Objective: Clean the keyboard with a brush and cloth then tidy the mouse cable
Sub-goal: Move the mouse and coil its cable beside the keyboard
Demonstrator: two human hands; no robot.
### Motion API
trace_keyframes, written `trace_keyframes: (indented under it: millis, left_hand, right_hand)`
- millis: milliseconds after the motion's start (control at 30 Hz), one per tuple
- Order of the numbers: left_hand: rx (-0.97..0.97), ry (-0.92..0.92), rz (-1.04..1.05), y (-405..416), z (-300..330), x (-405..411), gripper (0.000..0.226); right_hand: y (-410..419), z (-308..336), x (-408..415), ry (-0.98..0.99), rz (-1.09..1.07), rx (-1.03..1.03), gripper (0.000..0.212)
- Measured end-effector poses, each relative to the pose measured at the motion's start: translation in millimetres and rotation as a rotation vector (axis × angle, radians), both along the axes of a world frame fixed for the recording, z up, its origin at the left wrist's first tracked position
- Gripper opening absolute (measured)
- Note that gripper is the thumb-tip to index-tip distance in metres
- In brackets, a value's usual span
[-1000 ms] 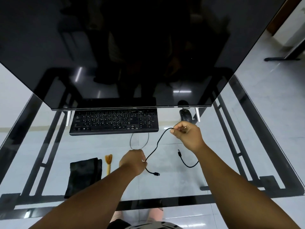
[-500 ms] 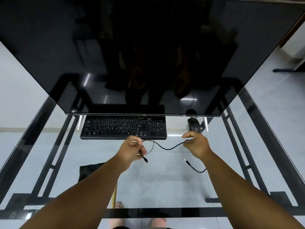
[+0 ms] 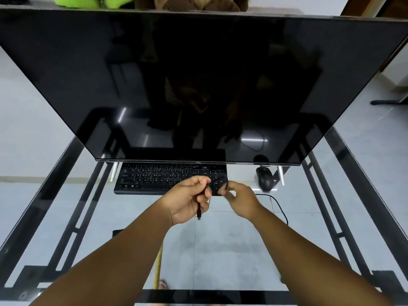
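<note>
While both hands' fingers pinch the cable (image 3: 280,207), left hand (image 3: 190,198) and right hand (image 3: 239,199) have closed together.

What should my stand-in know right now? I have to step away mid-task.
Left hand grips the black cable, its plug end hanging below the fist. Right hand pinches the same cable close by, above the keyboard. Mouse sits right of the keyboard under the monitor. Brush handle shows under the left forearm; the cloth is mostly hidden. Cable not yet bundled: finish gathering it.
</note>
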State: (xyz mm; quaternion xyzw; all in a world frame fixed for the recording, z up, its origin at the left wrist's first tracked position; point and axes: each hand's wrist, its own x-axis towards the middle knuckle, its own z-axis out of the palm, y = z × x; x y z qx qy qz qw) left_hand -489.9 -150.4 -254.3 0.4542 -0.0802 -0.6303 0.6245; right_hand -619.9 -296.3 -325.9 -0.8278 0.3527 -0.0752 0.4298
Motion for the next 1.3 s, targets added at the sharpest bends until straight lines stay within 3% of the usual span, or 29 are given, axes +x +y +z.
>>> trace_keyframes:
  millis: [133, 233, 400, 567, 667, 733, 867, 967, 1000, 1133, 1300]
  left_hand:
    - [0.225, -0.128, -0.288, 6.3, 7.5, 2.4, 0.033]
    - [0.165, -0.079, -0.359, 5.2, 12.6, 2.3, 0.037]
    - [-0.038, 0.239, 0.266, -11.6, 22.8, 22.5, 0.027]
    - [-0.081, 0.230, 0.812, -14.5, 19.2, 56.9, 0.036]
    - [-0.038, 0.246, 0.992, -15.7, 13.5, 66.4, 0.039]
    - [0.033, 0.163, 1.016, -16.1, 7.4, 65.9, 0.040]
    - [0.250, -0.278, 0.768, -14.6, -21.1, 64.1, 0.042]
    - [0.521, -0.701, 0.220, -17.8, -24.6, 55.4, 0.045]
    - [0.567, -0.762, 0.040, -16.9, -25.5, 50.4, 0.046]
    - [0.380, -0.638, -0.280, -0.8, -21.8, 18.8, 0.041]
    - [0.211, -0.429, -0.431, 2.9, -14.0, 3.0, 0.064]
  right_hand:
    - [-12.3, 11.0, 0.2, -0.115, -0.163, 0.080, 0.017]
    - [-15.7, 14.1, -0.2, -0.006, -0.097, 0.040, 0.021]
    - [-14.9, 13.4, -5.0, 0.199, 0.069, 0.025, 0.035]
    - [-18.5, 15.2, -23.1, 0.250, 0.223, 0.037, 0.020]
    - [-18.8, 29.1, -31.2, 0.225, 0.290, 0.152, 0.014]
    - [-19.4, 43.0, -33.5, 0.240, 0.356, 0.249, 0.014]
    - [-23.9, 73.1, -36.8, 0.237, 0.408, 0.337, 0.023]
    - [-27.4, 98.4, -35.0, 0.134, 0.376, 0.344, 0.016]
    - [-28.1, 107.2, -33.4, 0.099, 0.361, 0.336, 0.012]
    - [-30.8, 131.6, -25.9, -0.095, 0.226, 0.325, 0.011]
    - [-38.5, 106.7, -11.1, -0.245, -0.086, 0.182, 0.012]
